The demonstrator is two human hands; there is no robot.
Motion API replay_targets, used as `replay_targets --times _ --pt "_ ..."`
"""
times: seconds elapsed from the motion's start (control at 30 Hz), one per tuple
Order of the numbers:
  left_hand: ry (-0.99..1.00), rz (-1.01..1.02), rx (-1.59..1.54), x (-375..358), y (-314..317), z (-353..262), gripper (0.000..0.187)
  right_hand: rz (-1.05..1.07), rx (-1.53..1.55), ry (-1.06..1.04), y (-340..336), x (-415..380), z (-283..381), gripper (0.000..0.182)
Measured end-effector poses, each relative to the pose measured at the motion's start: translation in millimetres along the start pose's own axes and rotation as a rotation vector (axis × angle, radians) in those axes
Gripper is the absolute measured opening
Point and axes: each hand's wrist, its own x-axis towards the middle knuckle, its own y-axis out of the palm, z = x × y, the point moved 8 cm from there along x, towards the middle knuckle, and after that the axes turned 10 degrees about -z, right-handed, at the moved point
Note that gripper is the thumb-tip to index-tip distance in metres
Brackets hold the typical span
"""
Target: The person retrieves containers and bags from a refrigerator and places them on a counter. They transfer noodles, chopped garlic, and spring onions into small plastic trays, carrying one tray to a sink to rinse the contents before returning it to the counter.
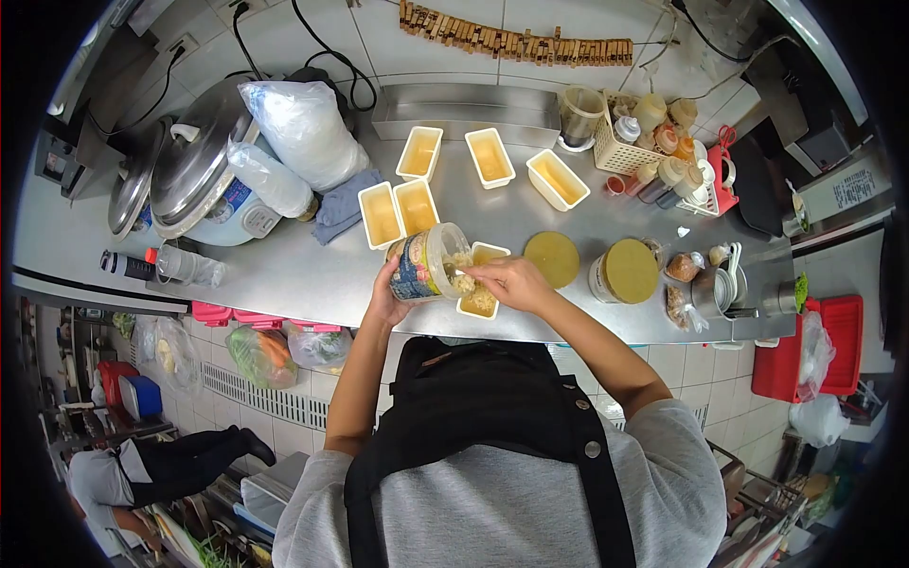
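My left hand (pixel 387 298) is wrapped round a clear plastic jar (pixel 417 268) with a printed label, tilted so its mouth faces right. Pale chopped food lies inside by the mouth. At that opening my right hand (pixel 516 284) pinches what looks like a thin spoon (pixel 461 275), its tip mostly hidden in the food. Just below is a cream rectangular tub (pixel 479 303) with pale bits in it; a second tub (pixel 490 253) sits behind, partly covered by my hand. More cream tubs (pixel 383 216) with a yellowish layer stand further back. An olive-yellow lid (pixel 552 260) lies to the right.
A lidded jar (pixel 629 272) stands on the steel counter (pixel 322 275). Large lidded pots (pixel 204 161), a plastic bag (pixel 308 133) and a blue cloth (pixel 346 205) are on the left. A basket of sauce bottles (pixel 625 142) is back right. Another person (pixel 142 473) is at lower left.
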Motion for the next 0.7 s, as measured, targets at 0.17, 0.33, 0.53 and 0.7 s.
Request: replay_targets --times 0.17,0.33,0.53,0.7 --pt "0.003 -0.001 -0.009 -3 1 -2 0.069 -0.218 0.212 0.081 -29 9 17 0.027" --pt "-0.065 0.082 -0.054 -6 8 4 0.07 -0.169 0.377 0.171 -4 10 30 0.026" --pt "-0.057 0.027 -0.004 -5 -3 11 0.07 -0.158 0.252 0.069 1 1 24 0.029" --pt "-0.055 0.006 -0.022 -11 -3 10 0.07 -0.135 0.163 0.044 4 -12 13 0.03"
